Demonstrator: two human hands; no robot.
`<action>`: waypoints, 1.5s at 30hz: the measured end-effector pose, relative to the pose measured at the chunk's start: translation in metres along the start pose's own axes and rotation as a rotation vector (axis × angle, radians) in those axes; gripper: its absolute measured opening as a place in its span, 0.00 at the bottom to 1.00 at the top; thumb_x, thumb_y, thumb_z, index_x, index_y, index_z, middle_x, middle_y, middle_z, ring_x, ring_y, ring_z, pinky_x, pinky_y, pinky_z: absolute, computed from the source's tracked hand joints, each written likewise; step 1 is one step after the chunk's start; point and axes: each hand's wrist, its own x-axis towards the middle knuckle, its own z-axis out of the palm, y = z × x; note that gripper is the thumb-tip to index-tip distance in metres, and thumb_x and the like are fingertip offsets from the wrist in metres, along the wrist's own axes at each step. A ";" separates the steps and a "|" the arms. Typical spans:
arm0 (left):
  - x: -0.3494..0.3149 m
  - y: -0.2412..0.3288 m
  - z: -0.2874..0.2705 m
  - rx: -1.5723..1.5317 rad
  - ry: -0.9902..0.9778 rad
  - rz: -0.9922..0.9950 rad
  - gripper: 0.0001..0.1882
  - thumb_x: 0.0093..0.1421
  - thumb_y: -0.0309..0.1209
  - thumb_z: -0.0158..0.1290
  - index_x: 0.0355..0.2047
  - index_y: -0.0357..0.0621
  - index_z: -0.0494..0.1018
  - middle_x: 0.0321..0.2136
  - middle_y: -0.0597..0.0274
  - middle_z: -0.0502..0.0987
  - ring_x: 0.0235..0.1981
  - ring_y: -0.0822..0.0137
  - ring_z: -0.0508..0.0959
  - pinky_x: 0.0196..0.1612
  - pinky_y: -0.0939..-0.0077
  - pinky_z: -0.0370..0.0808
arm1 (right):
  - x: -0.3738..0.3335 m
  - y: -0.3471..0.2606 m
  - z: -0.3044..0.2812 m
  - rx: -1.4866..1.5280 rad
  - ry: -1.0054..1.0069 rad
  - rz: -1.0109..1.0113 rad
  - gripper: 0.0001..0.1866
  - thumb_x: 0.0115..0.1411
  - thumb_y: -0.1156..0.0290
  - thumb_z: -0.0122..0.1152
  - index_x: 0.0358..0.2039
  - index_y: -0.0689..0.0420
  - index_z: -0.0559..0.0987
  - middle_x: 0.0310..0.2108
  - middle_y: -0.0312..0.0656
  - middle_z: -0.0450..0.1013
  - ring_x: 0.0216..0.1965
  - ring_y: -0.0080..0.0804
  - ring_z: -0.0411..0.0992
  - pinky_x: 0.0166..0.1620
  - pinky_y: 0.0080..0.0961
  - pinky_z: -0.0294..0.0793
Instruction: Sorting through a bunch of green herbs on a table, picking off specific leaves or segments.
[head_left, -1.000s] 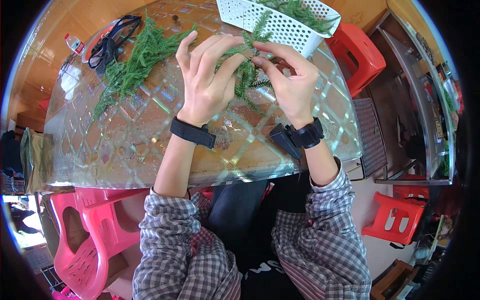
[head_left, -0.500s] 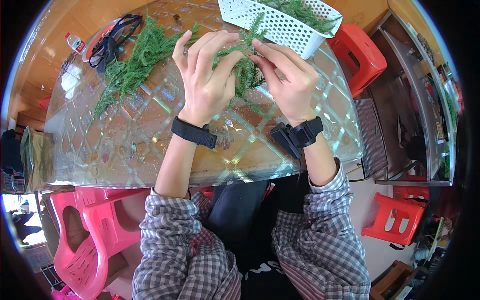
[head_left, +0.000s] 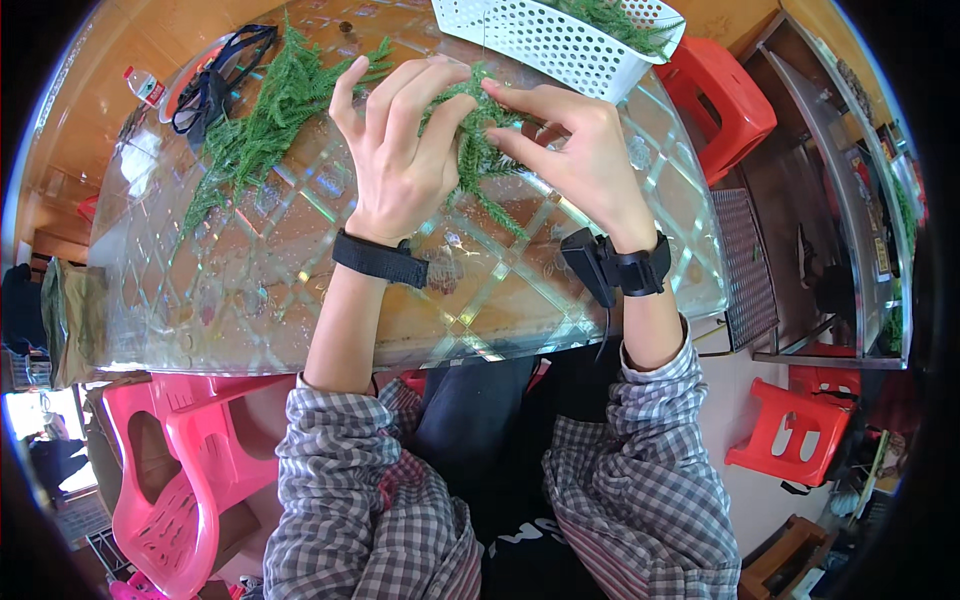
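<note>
A green needle-leaved sprig (head_left: pixel 480 170) is held above the glass-topped table. My left hand (head_left: pixel 405 140) has its thumb and fingers curled around the sprig's upper left side, hiding part of the stem. On the other side, my right hand (head_left: pixel 580 145) has its thumb and index finger parted, the tips against the leaves; its remaining fingers are partly hidden. A thin dark strand (head_left: pixel 485 35) rises from the top of the sprig. To the left of my left hand, a pile of similar green sprigs (head_left: pixel 265 125) lies on the table.
A white perforated basket (head_left: pixel 555 55) with more greenery stands at the far side. At the far left are a dark strappy item (head_left: pixel 215 85) and a bottle (head_left: pixel 147 88). Red stools (head_left: pixel 725 105) stand right of the table (head_left: pixel 420 320); a pink chair (head_left: pixel 190 450) is at near left.
My right thumb and index finger have spread from a pinch at the sprig, and the right wrist has shifted right. The sprig's top has dropped nearer my fingers. My left hand moved slightly left.
</note>
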 end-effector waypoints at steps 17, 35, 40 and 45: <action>-0.001 0.006 0.000 -0.026 -0.032 0.059 0.11 0.39 0.22 0.54 0.26 0.52 0.74 0.38 0.74 0.70 0.43 0.71 0.70 0.57 0.58 0.53 | -0.003 0.004 -0.019 0.317 -0.245 0.173 0.13 0.51 0.72 0.61 0.37 0.64 0.78 0.20 0.38 0.71 0.19 0.20 0.64 0.22 0.16 0.62; 0.000 0.007 0.002 -0.103 0.037 0.062 0.14 0.37 0.20 0.54 0.26 0.52 0.74 0.34 0.71 0.69 0.40 0.69 0.71 0.57 0.57 0.54 | -0.005 0.021 -0.016 1.317 -0.382 0.579 0.08 0.57 0.77 0.49 0.34 0.66 0.74 0.25 0.34 0.69 0.21 0.12 0.61 0.21 0.06 0.58; -0.001 0.005 0.000 -0.097 0.038 0.087 0.15 0.38 0.20 0.54 0.27 0.52 0.74 0.34 0.71 0.69 0.40 0.69 0.71 0.57 0.57 0.54 | -0.010 0.014 -0.012 1.292 -0.201 0.690 0.08 0.57 0.75 0.49 0.34 0.65 0.74 0.26 0.36 0.70 0.23 0.14 0.63 0.23 0.08 0.61; 0.000 0.010 0.002 -0.090 0.008 0.083 0.14 0.38 0.20 0.54 0.28 0.52 0.75 0.35 0.71 0.69 0.41 0.70 0.71 0.57 0.57 0.54 | -0.012 0.025 -0.012 1.298 -0.243 0.692 0.09 0.56 0.74 0.50 0.34 0.63 0.75 0.28 0.37 0.71 0.26 0.16 0.65 0.28 0.11 0.64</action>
